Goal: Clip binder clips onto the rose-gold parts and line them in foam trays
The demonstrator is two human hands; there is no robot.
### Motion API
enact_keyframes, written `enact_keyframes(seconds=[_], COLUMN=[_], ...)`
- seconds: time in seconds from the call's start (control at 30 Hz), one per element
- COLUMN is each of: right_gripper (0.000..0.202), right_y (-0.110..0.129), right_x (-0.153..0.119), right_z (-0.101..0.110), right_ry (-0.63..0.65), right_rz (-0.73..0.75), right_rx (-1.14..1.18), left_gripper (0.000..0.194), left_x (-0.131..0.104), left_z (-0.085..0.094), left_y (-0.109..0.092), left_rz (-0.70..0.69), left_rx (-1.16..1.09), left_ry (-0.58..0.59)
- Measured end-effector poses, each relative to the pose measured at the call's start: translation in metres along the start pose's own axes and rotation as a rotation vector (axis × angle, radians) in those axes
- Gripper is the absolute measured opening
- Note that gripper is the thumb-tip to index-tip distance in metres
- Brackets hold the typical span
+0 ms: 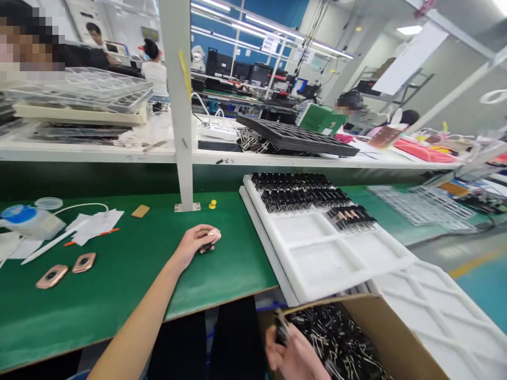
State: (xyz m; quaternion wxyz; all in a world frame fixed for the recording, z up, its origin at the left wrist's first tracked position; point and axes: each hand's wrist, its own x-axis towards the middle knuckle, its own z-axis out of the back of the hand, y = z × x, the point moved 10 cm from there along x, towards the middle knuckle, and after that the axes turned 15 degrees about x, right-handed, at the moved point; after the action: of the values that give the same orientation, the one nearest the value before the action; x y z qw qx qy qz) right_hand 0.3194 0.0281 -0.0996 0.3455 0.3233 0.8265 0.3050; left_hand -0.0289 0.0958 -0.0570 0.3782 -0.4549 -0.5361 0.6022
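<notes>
Left on the workbench (222,285), two watch cases (52,276) before a bottle (43,225); at centre, a third watch case (214,233) in the left hand (198,238), before a pushpin (213,204). Right, a compartment tray (273,232), holding binder clips (304,199) in its rear cells. Before it, a box (392,327) of loose clips (332,330) under the right hand (293,343). Behind, a shelf (119,154), bearing stacked trays (99,87) left, a slotted tray (293,133) right.

- Work surface (233,269): coloured plain green
- Held piece (214,234): finished in pale pink
- Two table pieces (53,276): finished in rose gold, centred with black
- Clips (340,338): coloured black, handled in silver
- Foam tray (356,279): coloured white, patterned in a grid
- Carton (400,332): coloured brown
- Bottle cap (18,213): coloured blue
</notes>
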Motion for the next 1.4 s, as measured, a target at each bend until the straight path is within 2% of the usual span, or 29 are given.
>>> enact_keyframes(seconds=[0.07,0.1,0.17,0.23,0.33,0.43,0.57,0.73,1.0,1.23,1.37,1.4], right_gripper=[0.034,0.032,0.038,0.042,0.043,0.046,0.044,0.047,0.047,0.043,0.046,0.048], right_y=[0.013,0.022,0.038,0.049,0.048,0.036,0.031,0.037,0.032,0.035,0.027,0.025], right_x=[0.022,0.036,0.069,0.108,0.160,0.188,0.190,0.181,0.179,0.178,0.175,0.172], right_z=[-0.062,-0.085,-0.113,-0.121,-0.120,-0.116,-0.110,-0.109,-0.116,-0.115,-0.130,-0.135], right_ry=[0.189,0.246,0.273,0.241,0.210,0.211,0.225,0.241,0.273,0.226,0.241,0.243], right_rz=[-0.028,-0.018,0.040,0.119,0.180,0.162,0.177,0.250,0.245,0.263,0.209,0.189], right_rx=[0.046,0.042,0.039,0.048,0.050,0.023,-0.025,-0.147,-0.310,-0.342,-0.335,-0.345], left_gripper=[0.048,0.048,0.048,0.047,0.049,0.048,0.043,0.039,0.034,0.030,0.030,0.030], left_x=[0.000,-0.001,-0.001,-0.003,-0.004,-0.005,-0.005,-0.006,-0.011,-0.009,-0.015,-0.017], left_z=[-0.001,-0.001,0.001,0.001,-0.001,-0.005,-0.007,-0.003,-0.019,-0.019,-0.017,-0.011], left_y=[0.000,0.001,0.001,0.000,-0.002,-0.005,-0.011,-0.011,-0.006,-0.004,-0.010,-0.013], left_rz=[-0.001,0.002,0.013,0.021,0.027,-0.003,-0.066,-0.034,-0.011,-0.012,-0.020,-0.016], left_rx=[0.032,0.044,0.066,0.085,0.116,0.130,0.132,0.242,0.287,0.329,0.327,0.304], left_ry=[0.016,0.017,0.014,0.021,0.054,0.088,0.118,0.123,0.258,0.227,0.225,0.202])
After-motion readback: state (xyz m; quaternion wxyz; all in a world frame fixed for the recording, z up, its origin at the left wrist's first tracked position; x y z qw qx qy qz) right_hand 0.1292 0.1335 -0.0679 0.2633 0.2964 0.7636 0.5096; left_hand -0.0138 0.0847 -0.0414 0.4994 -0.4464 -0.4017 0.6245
